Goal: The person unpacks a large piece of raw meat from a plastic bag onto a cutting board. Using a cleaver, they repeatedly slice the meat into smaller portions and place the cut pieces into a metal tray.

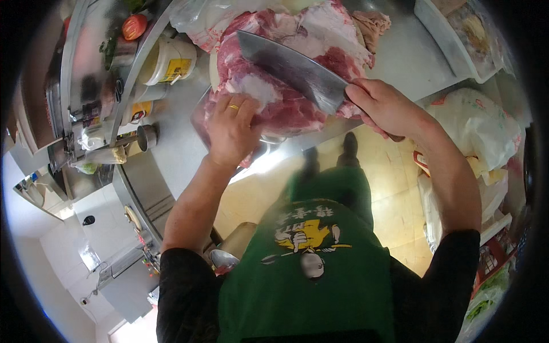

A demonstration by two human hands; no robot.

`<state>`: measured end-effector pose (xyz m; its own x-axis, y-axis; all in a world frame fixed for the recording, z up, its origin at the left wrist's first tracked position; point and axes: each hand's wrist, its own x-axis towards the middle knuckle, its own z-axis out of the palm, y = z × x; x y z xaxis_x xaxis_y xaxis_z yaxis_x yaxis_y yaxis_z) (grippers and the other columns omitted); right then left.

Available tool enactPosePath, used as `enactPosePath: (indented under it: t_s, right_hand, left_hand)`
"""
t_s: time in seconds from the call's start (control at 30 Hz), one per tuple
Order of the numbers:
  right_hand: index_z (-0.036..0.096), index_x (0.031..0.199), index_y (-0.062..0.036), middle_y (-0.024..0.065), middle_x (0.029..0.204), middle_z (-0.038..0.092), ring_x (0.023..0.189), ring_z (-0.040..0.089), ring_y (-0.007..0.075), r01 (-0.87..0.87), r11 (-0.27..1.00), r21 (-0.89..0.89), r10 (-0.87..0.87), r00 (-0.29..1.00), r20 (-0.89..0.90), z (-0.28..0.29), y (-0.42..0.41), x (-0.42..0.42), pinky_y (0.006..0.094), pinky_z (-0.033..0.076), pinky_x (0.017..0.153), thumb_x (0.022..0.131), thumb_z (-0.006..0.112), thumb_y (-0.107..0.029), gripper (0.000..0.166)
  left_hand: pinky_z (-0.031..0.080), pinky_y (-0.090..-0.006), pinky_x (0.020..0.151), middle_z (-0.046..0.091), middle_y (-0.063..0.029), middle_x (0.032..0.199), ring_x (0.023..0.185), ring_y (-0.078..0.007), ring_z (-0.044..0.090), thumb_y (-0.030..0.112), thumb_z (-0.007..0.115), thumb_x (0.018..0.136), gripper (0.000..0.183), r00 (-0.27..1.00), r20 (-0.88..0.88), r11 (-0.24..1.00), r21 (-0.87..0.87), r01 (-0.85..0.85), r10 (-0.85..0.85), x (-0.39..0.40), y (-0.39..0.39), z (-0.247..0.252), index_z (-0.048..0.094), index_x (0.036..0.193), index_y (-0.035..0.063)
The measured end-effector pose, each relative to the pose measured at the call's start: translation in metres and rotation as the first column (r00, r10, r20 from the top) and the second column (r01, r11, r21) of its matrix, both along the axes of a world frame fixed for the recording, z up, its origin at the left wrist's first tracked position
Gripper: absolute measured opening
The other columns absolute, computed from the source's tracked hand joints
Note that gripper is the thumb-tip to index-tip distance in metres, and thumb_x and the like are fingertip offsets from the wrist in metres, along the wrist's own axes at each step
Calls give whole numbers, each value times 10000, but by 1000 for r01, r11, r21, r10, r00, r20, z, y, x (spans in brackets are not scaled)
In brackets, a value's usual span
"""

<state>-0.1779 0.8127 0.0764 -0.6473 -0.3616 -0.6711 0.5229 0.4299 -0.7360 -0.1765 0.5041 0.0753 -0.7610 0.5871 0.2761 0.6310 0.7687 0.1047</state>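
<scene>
A large slab of raw meat with pink flesh and white fat lies at the top middle, near the edge of a metal counter. My right hand is closed around the handle of a broad-bladed cleaver. Its blade lies slantwise over the meat, tip towards the upper left; whether it touches the flesh cannot be told. My left hand, with a gold ring on one finger, presses on the meat's near left part, fingertips bent against the surface. A crumpled brown cloth is by the meat's far right side.
Left of the meat stand a white plastic tub and a small metal pot, below a shelf holding a tomato. At right are a white plastic bag and a white tray. A metal bowl sits low, left of my apron.
</scene>
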Motion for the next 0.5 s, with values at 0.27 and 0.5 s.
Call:
enactPosePath:
  t_s: [0.27,0.5]
  right_hand:
    - [560,901,-41,55,630,514,532,517,158,10,987,162,-24,996,85,26,91,127,324,433,528,983,484,-232,221]
    - [546,1019,-40,-37,606,461,487,422,40,396,898,-192,-390,918,65,-18,53,161,217,356,445,1000,476,-255,227]
  left_hand:
    - [488,-425,740,615,-115,942,875,-339,581,-14,729,526,394,989,-55,988,74,-134,138,16,-35,-15,594,887,63]
    - [479,-445,797,601,-118,1047,938,-359,567,29,768,495,426,990,-26,990,31,-136,136,24,-30,-12,612,889,77]
